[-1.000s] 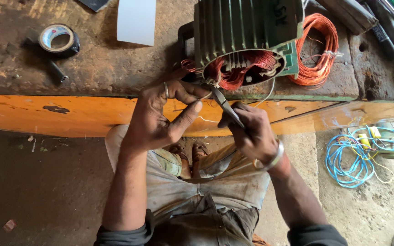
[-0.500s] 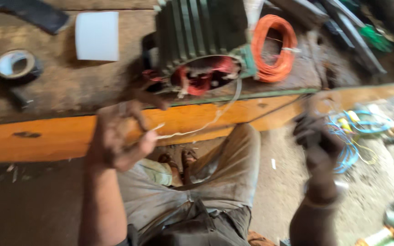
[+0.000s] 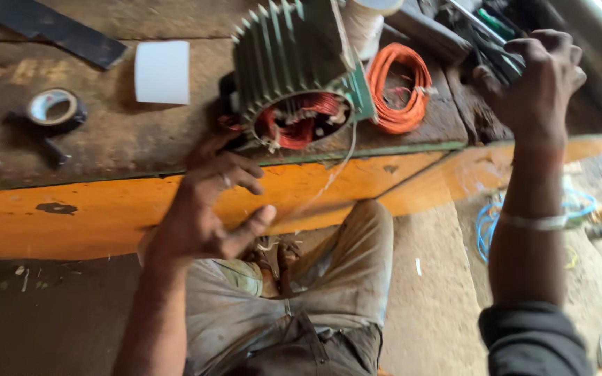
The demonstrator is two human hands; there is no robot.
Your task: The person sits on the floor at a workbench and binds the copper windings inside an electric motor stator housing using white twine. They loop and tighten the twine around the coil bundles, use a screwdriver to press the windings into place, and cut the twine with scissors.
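— Worn, stained wooden bench [image 3: 106,150] with an orange-painted front edge, dusty concrete floor below. Seen anything on top?

— Finned green metal motor housing [image 3: 294,66] lying on its side near the front edge, long axis running far to near, open round end facing the near side. Packed inside with glossy red copper windings [image 3: 301,122].

— And the hands?

— Left hand [image 3: 210,209] just below the open end, fingers half curled and spread, pinching a thin pale wire [image 3: 329,177] that trails down from the windings. Right hand [image 3: 534,80] raised far right, fingers curled shut around dark tools [image 3: 499,59], blurred.

— Anything else?

— 1 coil of orange wire [image 3: 402,90] right of the housing, 1 roll of black tape [image 3: 53,108] at left, 1 white sheet [image 3: 161,72] between them, blue cable [image 3: 485,230] on the floor.
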